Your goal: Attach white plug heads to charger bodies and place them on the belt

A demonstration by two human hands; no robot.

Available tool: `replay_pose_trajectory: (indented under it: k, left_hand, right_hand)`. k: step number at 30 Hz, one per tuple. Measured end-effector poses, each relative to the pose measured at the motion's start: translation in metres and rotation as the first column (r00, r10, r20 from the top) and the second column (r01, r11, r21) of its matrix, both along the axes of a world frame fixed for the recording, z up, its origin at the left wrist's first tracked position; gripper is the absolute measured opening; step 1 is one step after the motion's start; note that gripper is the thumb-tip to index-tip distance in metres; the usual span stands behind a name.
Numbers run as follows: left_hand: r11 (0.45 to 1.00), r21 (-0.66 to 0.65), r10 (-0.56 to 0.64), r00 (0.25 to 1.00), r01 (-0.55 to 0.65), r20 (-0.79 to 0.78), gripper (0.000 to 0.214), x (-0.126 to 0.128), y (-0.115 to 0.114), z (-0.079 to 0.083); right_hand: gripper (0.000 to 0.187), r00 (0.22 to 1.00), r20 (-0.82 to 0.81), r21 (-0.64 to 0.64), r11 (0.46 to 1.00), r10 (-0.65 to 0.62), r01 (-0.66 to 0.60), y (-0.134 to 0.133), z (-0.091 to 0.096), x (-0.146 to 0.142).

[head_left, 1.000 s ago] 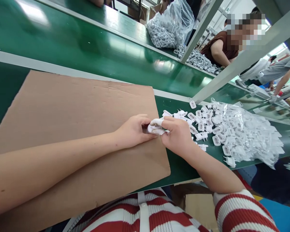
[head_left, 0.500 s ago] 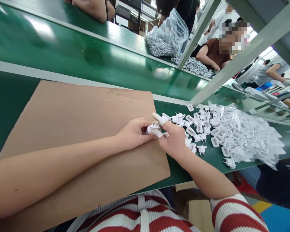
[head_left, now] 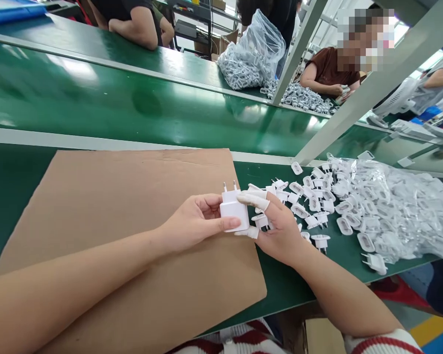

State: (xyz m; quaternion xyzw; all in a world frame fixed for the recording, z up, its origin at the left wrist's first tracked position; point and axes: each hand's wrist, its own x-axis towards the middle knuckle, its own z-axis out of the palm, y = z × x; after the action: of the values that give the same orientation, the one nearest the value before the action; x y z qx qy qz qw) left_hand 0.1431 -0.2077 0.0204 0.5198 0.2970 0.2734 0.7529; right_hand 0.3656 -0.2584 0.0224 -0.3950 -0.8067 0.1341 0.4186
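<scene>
A white two-pin plug charger (head_left: pixel 233 214) is held above the right part of a brown cardboard sheet (head_left: pixel 133 191), its metal pins pointing up and away from me. My left hand (head_left: pixel 197 219) grips its left side, thumb across the front face. White finger covers are on the thumb and finger of my right hand (head_left: pixel 280 226), which pinches the charger's right side at its upper and lower corners. Beyond my right hand lie many loose white plug pieces (head_left: pixel 313 204) with pins, scattered on the green table.
A clear plastic bag (head_left: pixel 402 211) full of white plug pieces lies at the right. Behind the cardboard runs a green conveyor belt (head_left: pixel 151 105). A slanted metal post (head_left: pixel 347 105) rises at the right. Across the belt, a person (head_left: pixel 325 73) sits by a pile of plug parts (head_left: pixel 306 98).
The charger has turned so its broad face and pins now show; before, my fingers mostly covered it. My right fingers have spread along its edge. The view has shifted slightly.
</scene>
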Motion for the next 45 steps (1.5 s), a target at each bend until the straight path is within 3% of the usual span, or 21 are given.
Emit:
replay_pose_trajectory:
  k: [2, 3, 5, 7, 9, 14, 17, 24, 29, 36, 38, 41, 42, 43, 45]
  left_hand:
    - [0.979, 0.198, 0.044, 0.999, -0.043, -0.005, 0.053, 0.0, -0.002, -0.006]
    - [0.939, 0.333, 0.082, 0.997, -0.081, 0.012, 0.061, -0.001, -0.003, -0.01]
    - [0.794, 0.583, 0.152, 0.985, -0.172, 0.085, 0.084, -0.002, -0.004, -0.017]
    - [0.635, 0.738, 0.17, 0.973, -0.228, 0.154, 0.098, -0.003, -0.004, -0.023]
    - [0.529, 0.815, 0.181, 0.97, -0.237, 0.164, 0.091, -0.004, -0.002, -0.026]
    - [0.346, 0.914, 0.246, 0.961, -0.211, 0.129, 0.071, -0.008, -0.002, -0.023]
    - [0.282, 0.934, 0.242, 0.958, -0.219, 0.152, 0.07, -0.01, -0.005, -0.02]
    - [0.313, 0.912, 0.233, 0.952, -0.266, 0.198, 0.061, -0.007, -0.011, -0.013]
    - [0.314, 0.91, 0.233, 0.951, -0.271, 0.203, 0.06, -0.008, -0.017, -0.009]
    - [0.266, 0.926, 0.268, 0.943, -0.27, 0.198, 0.06, -0.006, -0.018, -0.014]
    - [0.344, 0.886, 0.256, 0.939, -0.312, 0.231, 0.061, -0.003, -0.019, -0.017]
    - [0.575, 0.744, 0.246, 0.939, -0.34, 0.239, 0.055, 0.0, -0.023, -0.017]
    - [0.617, 0.71, 0.261, 0.939, -0.339, 0.222, 0.051, 0.001, -0.024, -0.016]
    - [0.626, 0.701, 0.28, 0.938, -0.341, 0.206, 0.047, 0.0, -0.024, -0.014]
    - [0.553, 0.761, 0.287, 0.935, -0.34, 0.209, 0.043, -0.002, -0.021, -0.009]
  right_hand:
    - [0.061, 1.0, -0.011, 0.046, 0.999, -0.015, 0.016, 0.0, 0.001, -0.001]
    - [0.061, 0.999, -0.019, 0.06, 0.998, -0.027, 0.028, 0.0, 0.002, -0.001]
    - [0.059, 0.998, -0.035, 0.081, 0.995, -0.052, 0.054, 0.0, 0.003, -0.001]
    - [0.058, 0.996, -0.057, 0.09, 0.994, -0.063, 0.068, 0.0, 0.003, -0.001]
    - [0.056, 0.994, -0.086, 0.104, 0.992, -0.067, 0.076, 0.001, 0.003, -0.002]
    - [0.051, 0.982, -0.159, 0.154, 0.98, -0.098, 0.123, -0.002, 0.003, -0.007]
    - [0.05, 0.977, -0.195, 0.133, 0.985, -0.084, 0.111, -0.006, 0.004, -0.009]
    - [0.047, 0.967, -0.24, 0.018, 0.996, -0.08, 0.087, -0.015, 0.007, -0.012]
    - [0.054, 0.961, -0.249, 0.083, 0.986, -0.119, 0.143, -0.022, 0.011, -0.015]
    - [0.053, 0.961, -0.251, 0.155, 0.976, -0.113, 0.155, -0.018, 0.012, -0.014]
    - [0.055, 0.968, -0.23, 0.196, 0.969, -0.102, 0.149, -0.016, 0.011, -0.013]
    - [0.057, 0.973, -0.204, 0.215, 0.965, -0.107, 0.151, -0.016, 0.007, -0.014]
    - [0.058, 0.972, -0.211, 0.196, 0.97, -0.104, 0.146, -0.016, 0.005, -0.014]
    - [0.059, 0.968, -0.232, 0.159, 0.979, -0.092, 0.131, -0.017, 0.002, -0.015]
    - [0.061, 0.952, -0.301, 0.051, 0.995, -0.061, 0.08, -0.018, -0.004, -0.016]
